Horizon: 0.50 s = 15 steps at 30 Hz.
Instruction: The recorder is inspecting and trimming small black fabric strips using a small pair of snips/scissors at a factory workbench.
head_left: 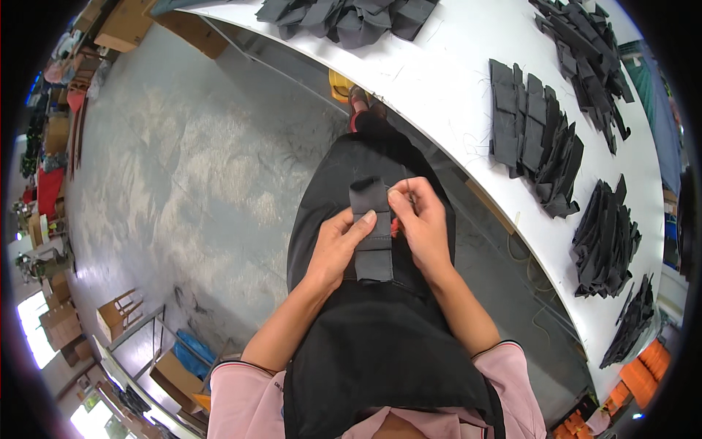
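Observation:
Over my lap, against a black apron, a dark grey fabric strip with several stitched cross seams is stretched lengthwise. My left hand grips its left edge, thumb on top and fingers underneath. At the strip's upper right edge, my right hand is closed in a pinch. Whatever lies between those fingertips is too small to make out. A small red object shows between the right hand and the strip, mostly hidden by the hand.
A white table curves along the far and right side, bearing piles of similar dark strips. Under its edge is a yellow object. Cardboard boxes and a metal-framed rack stand to the left on the grey floor.

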### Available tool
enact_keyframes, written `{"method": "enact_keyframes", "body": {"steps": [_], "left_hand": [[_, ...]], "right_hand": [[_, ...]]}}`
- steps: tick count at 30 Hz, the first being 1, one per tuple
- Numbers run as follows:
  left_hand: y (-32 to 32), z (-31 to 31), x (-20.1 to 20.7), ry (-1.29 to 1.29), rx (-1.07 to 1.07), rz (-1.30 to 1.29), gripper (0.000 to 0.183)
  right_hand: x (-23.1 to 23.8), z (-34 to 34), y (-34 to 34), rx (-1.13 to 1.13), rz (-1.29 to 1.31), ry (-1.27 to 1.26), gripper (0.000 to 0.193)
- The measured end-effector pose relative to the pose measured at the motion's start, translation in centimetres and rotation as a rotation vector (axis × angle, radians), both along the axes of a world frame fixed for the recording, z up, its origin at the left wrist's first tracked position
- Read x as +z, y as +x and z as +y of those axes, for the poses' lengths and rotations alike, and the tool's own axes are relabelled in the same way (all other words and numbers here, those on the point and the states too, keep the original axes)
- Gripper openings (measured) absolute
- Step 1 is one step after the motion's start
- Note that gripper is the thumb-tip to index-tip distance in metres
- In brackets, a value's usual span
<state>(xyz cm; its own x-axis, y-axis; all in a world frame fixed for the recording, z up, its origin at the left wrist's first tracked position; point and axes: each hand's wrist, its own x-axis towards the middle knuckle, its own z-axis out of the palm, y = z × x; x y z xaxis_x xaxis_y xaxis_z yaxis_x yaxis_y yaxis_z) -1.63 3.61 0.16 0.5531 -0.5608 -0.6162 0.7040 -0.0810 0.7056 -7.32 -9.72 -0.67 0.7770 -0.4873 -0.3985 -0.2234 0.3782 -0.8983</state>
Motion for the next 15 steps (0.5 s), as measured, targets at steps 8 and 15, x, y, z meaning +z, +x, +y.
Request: {"method": "enact_keyframes", "body": {"steps": [8,15], "left_hand": [[0.9,0.2,-0.5,-0.007,0.144,-0.029,0.021],[0.6,0.2,0.2,0.049,0.107,-0.020,0.020]], "right_hand": [[2.0,-0.5,-6.6,0.149,0.079,-0.456,0.030],[3.6,-0.3,-4.1,0.208,0.025,-0.515,0.036]]}}
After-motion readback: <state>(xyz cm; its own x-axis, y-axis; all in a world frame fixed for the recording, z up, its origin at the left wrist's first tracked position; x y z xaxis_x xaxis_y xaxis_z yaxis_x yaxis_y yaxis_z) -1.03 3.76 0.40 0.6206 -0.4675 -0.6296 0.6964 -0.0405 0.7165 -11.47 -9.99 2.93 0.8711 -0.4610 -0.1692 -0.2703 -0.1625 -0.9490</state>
